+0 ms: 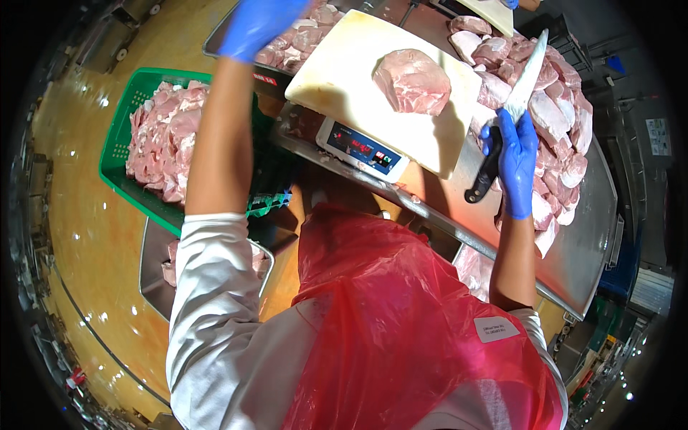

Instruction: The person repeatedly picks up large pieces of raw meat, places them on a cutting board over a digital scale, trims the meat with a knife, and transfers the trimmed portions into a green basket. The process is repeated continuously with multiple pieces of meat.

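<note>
My right hand (517, 161), in a blue glove, is closed on a knife (529, 75) with a black handle, its blade pointing up and away over a heap of raw meat pieces (559, 143). My left hand (261, 29), also blue-gloved, reaches out at the top edge over a metal tray of meat (304, 39); its fingers are blurred and partly out of view. Between my hands, one trimmed piece of meat (412, 81) lies on a white cutting board (333, 75). A digital scale (362, 150) shows at the board's near edge.
To the left stands a green perforated crate (118, 154) filled with meat trimmings. Below it is a metal tub (154, 269) with more meat. The steel table (459, 193) has a raised edge towards me. Another person's blue glove (510, 3) appears beyond a second board (494, 13).
</note>
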A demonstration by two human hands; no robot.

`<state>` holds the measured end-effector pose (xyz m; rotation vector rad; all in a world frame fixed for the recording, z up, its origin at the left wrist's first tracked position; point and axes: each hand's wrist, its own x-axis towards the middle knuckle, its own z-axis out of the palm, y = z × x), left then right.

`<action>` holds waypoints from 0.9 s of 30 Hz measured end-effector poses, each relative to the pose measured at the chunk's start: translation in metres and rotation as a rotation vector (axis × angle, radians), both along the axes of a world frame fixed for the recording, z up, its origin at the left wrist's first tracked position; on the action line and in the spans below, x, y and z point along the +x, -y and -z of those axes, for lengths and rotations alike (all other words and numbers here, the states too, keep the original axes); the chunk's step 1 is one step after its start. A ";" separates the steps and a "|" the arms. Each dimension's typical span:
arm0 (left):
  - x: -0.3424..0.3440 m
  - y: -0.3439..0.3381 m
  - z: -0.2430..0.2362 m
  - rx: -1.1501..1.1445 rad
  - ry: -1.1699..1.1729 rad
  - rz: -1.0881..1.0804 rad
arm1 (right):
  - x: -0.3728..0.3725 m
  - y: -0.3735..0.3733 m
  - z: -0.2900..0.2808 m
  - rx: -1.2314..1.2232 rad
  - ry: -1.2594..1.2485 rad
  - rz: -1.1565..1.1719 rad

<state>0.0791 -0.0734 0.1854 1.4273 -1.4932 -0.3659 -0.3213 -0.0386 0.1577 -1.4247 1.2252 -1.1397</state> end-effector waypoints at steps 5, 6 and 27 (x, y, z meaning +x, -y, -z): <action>-0.067 0.087 0.028 0.001 0.261 0.297 | 0.031 -0.009 0.014 0.129 0.163 -0.057; -0.078 0.095 0.037 -0.053 0.242 0.338 | 0.033 -0.013 0.020 0.172 0.165 -0.068; -0.014 -0.040 0.173 -0.097 0.144 -0.070 | 0.006 0.035 0.055 0.019 0.100 0.131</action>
